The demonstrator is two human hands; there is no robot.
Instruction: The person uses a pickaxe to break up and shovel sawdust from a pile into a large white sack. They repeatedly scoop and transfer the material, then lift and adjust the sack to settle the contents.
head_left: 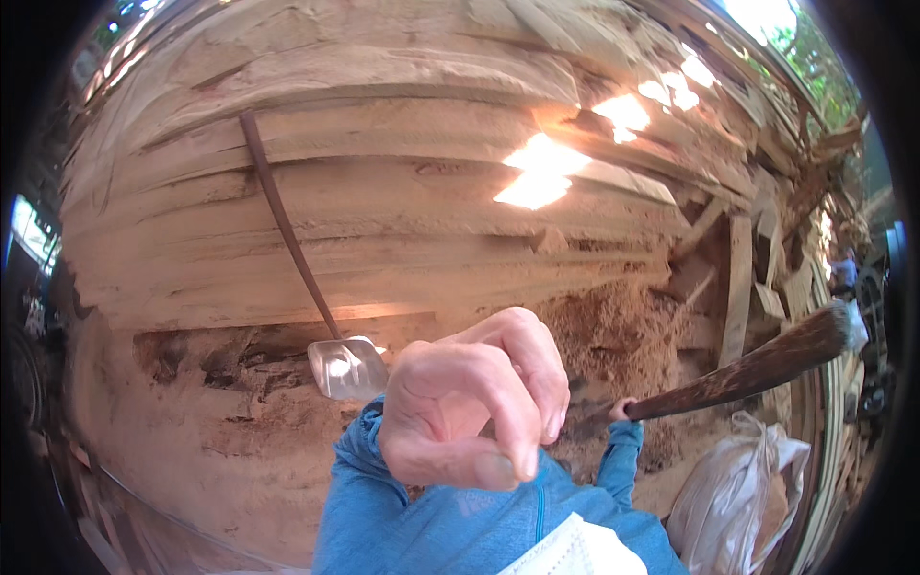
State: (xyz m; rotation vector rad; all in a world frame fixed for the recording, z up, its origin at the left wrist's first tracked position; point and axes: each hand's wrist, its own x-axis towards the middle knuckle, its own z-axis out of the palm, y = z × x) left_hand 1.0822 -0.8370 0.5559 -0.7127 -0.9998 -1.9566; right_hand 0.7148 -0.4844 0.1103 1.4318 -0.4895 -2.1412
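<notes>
My left hand (470, 398) is raised close in the middle of the view. Its thumb and forefinger meet at the tips in a ring, the other fingers curl behind, and I see nothing held in it. Lower right and farther off, my right hand (625, 410) grips the narrow part of a broom-like thing (747, 369), long, dark brown and widening toward its blunt end at the right. Beyond my left wrist lies a shovel with a pale metal blade (347, 370) and a long brown handle (287, 230), touched by neither hand.
Long sawn planks (383, 201) fill the far side, with bright sun patches on them. A heap of reddish sawdust (618, 335) lies in front of them. A tied white sack (738, 494) stands at the lower right, near upright boards (738, 278). A person (843, 271) is far right.
</notes>
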